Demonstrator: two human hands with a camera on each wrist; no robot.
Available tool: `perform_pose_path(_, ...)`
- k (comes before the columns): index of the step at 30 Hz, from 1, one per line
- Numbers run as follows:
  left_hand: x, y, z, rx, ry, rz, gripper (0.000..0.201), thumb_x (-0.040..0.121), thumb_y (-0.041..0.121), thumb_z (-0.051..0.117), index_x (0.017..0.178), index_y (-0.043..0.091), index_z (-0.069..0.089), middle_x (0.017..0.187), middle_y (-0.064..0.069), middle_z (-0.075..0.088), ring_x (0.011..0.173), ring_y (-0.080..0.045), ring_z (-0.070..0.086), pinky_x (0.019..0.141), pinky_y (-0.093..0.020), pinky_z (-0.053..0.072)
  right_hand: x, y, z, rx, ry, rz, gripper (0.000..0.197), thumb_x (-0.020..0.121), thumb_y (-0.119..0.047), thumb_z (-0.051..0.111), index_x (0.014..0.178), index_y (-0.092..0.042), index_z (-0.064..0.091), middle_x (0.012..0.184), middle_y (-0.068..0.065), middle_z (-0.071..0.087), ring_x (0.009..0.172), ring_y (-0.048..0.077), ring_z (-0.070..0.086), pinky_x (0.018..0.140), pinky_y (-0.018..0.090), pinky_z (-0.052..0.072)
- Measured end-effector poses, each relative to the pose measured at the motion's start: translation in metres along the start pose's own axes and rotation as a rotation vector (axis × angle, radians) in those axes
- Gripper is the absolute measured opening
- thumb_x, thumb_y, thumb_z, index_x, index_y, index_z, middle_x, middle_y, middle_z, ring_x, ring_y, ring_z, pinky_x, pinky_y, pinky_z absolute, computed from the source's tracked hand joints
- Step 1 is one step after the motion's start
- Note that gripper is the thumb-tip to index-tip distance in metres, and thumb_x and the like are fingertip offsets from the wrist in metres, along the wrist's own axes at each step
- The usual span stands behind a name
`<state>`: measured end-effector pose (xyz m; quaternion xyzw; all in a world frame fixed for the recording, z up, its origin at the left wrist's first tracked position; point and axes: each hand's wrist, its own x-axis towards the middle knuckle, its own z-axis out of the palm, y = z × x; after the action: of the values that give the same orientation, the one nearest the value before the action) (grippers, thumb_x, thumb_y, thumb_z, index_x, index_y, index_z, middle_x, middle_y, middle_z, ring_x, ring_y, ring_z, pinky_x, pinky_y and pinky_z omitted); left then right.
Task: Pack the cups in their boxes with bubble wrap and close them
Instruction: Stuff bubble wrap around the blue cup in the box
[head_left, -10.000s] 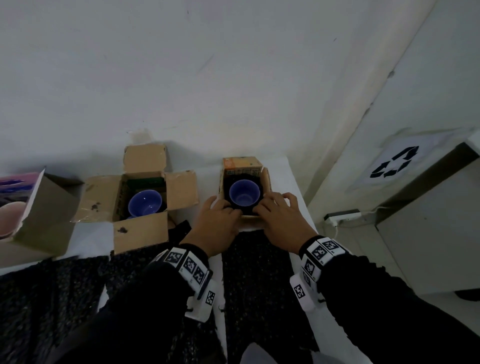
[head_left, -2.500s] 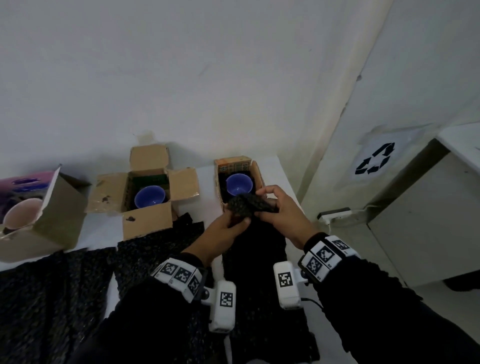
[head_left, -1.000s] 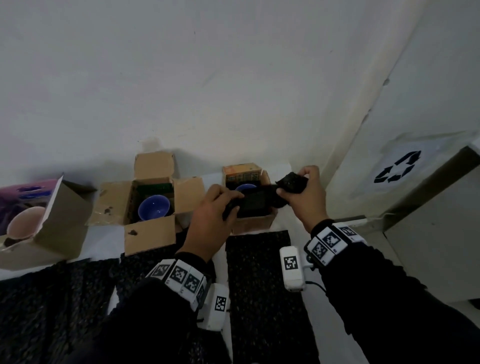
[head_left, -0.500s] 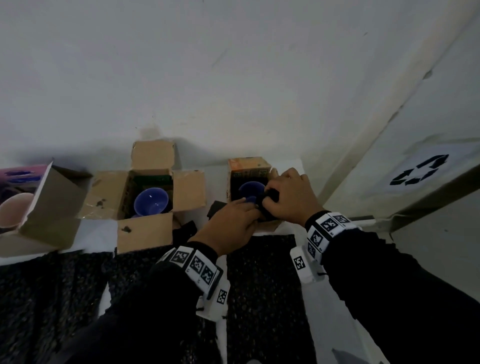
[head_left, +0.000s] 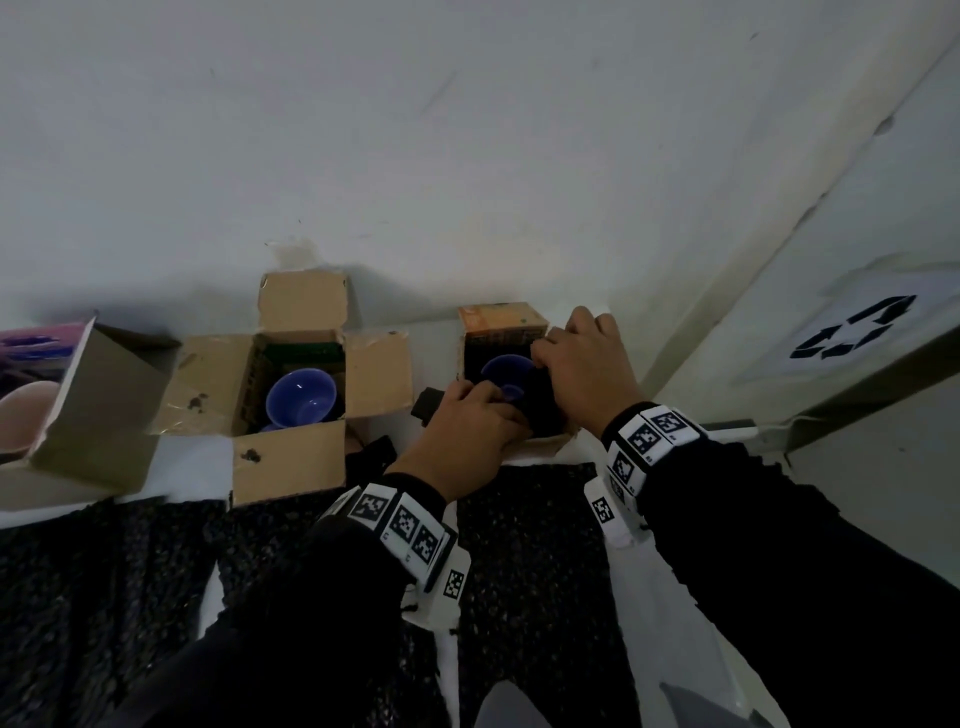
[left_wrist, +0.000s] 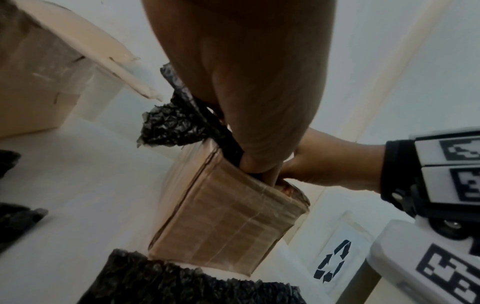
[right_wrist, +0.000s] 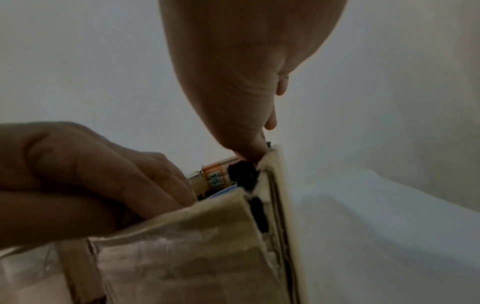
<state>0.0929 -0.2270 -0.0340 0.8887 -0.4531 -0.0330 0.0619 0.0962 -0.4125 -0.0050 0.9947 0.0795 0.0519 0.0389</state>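
Observation:
A small cardboard box (head_left: 503, 323) stands against the wall with a blue cup (head_left: 503, 366) inside it. My left hand (head_left: 485, 397) and right hand (head_left: 553, 351) both grip a black piece of bubble wrap (head_left: 545, 410) and push it down into the box beside the cup. One end of the bubble wrap (left_wrist: 174, 125) sticks out over the box's left side. In the right wrist view my fingertips (right_wrist: 250, 149) press the wrap (right_wrist: 242, 174) into the box's corner. Most of the cup is hidden by my hands.
A larger open box (head_left: 291, 467) with a second blue cup (head_left: 301, 402) stands to the left. Farther left, another box (head_left: 88, 415) holds a pink cup (head_left: 23, 421). Black bubble wrap sheets (head_left: 530, 571) cover the near table. The table's right edge is close to my right wrist.
My hands lifted the folded bubble wrap piece from in front of the box, brought it over the box and lowered it in. Now both hands are pushing it in around the cup.

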Motion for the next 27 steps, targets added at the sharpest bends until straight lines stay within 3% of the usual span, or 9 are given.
perform_pose_path(3, -0.001, 0.007, -0.006, 0.028, -0.051, -0.058, 0.04, 0.088, 0.02, 0.053, 0.122, 0.04, 0.063, 0.12, 0.019, 0.063, 0.121, -0.022, 0.039, 0.098, -0.042, 0.017, -0.002, -0.001, 0.003, -0.07, -0.026, 0.003, 0.028, 0.076, -0.031, 0.045, 0.08, -0.019, 0.07, 0.08, -0.001, 0.066, 0.098, 0.029, 0.048, 0.083, 0.042, 0.024)
perform_pose_path(7, -0.001, 0.013, -0.006, 0.012, -0.084, -0.138, 0.042, 0.088, 0.022, 0.047, 0.129, 0.033, 0.051, 0.128, 0.001, 0.055, 0.129, -0.025, 0.03, 0.104, -0.048, 0.013, -0.001, 0.001, 0.005, -0.072, -0.056, 0.019, 0.038, 0.081, -0.049, 0.045, 0.086, -0.022, 0.07, 0.094, 0.003, 0.069, 0.117, 0.029, 0.046, 0.095, 0.048, 0.02)
perform_pose_path(9, 0.0, 0.013, -0.004, 0.018, -0.086, -0.159, 0.038, 0.088, 0.022, 0.048, 0.125, 0.03, 0.05, 0.122, -0.001, 0.056, 0.125, -0.025, 0.033, 0.103, -0.047, 0.013, 0.0, 0.002, 0.006, -0.079, -0.06, 0.027, 0.027, 0.085, -0.046, 0.051, 0.091, -0.026, 0.068, 0.102, -0.001, 0.067, 0.12, 0.028, 0.042, 0.093, 0.047, 0.018)
perform_pose_path(12, -0.002, 0.011, -0.002, -0.037, -0.03, -0.169, 0.031, 0.089, 0.024, 0.048, 0.116, 0.035, 0.06, 0.103, 0.007, 0.063, 0.109, -0.02, 0.046, 0.101, -0.041, 0.014, -0.001, 0.004, 0.012, 0.002, -0.05, 0.037, 0.017, 0.083, -0.037, 0.064, 0.096, -0.027, 0.062, 0.112, -0.001, 0.06, 0.114, 0.029, 0.041, 0.086, 0.042, 0.023)
perform_pose_path(15, -0.007, 0.011, 0.008, -0.088, 0.11, -0.151, 0.033, 0.09, 0.033, 0.041, 0.1, 0.038, 0.072, 0.097, 0.014, 0.068, 0.092, -0.018, 0.056, 0.097, -0.038, 0.021, -0.005, 0.006, 0.018, 0.072, -0.028, 0.031, 0.021, 0.075, -0.026, 0.071, 0.094, -0.028, 0.061, 0.106, -0.002, 0.062, 0.104, 0.03, 0.046, 0.08, 0.039, 0.024)
perform_pose_path(17, -0.01, 0.01, 0.012, -0.115, 0.183, -0.15, 0.036, 0.088, 0.034, 0.04, 0.097, 0.035, 0.075, 0.103, 0.007, 0.066, 0.093, -0.018, 0.058, 0.098, -0.038, 0.027, -0.006, 0.008, 0.018, 0.021, -0.021, -0.011, 0.019, 0.071, -0.022, 0.073, 0.086, -0.029, 0.065, 0.095, -0.005, 0.064, 0.099, 0.029, 0.048, 0.079, 0.038, 0.022)
perform_pose_path(21, -0.011, 0.006, 0.013, -0.107, 0.139, -0.192, 0.045, 0.084, 0.026, 0.034, 0.116, 0.026, 0.066, 0.104, 0.003, 0.064, 0.098, -0.021, 0.06, 0.104, -0.042, 0.031, -0.009, 0.014, 0.012, -0.115, -0.024, -0.091, 0.013, 0.075, -0.028, 0.059, 0.085, -0.026, 0.068, 0.082, -0.006, 0.066, 0.1, 0.028, 0.049, 0.084, 0.042, 0.025)
perform_pose_path(24, -0.009, 0.006, 0.013, -0.091, 0.1, -0.17, 0.037, 0.085, 0.024, 0.042, 0.108, 0.031, 0.07, 0.103, 0.008, 0.066, 0.101, -0.022, 0.057, 0.101, -0.046, 0.029, -0.013, 0.02, 0.011, -0.12, -0.022, -0.013, 0.012, 0.071, -0.024, 0.058, 0.083, -0.026, 0.061, 0.072, -0.004, 0.063, 0.1, 0.03, 0.051, 0.085, 0.043, 0.025)
perform_pose_path(27, -0.007, 0.004, 0.015, -0.052, 0.102, -0.117, 0.036, 0.086, 0.029, 0.041, 0.099, 0.035, 0.074, 0.099, 0.012, 0.067, 0.101, -0.023, 0.056, 0.097, -0.044, 0.027, -0.009, 0.015, 0.009, -0.139, -0.025, 0.045, 0.01, 0.073, -0.016, 0.06, 0.077, -0.024, 0.064, 0.082, -0.001, 0.063, 0.098, 0.031, 0.048, 0.08, 0.043, 0.024)
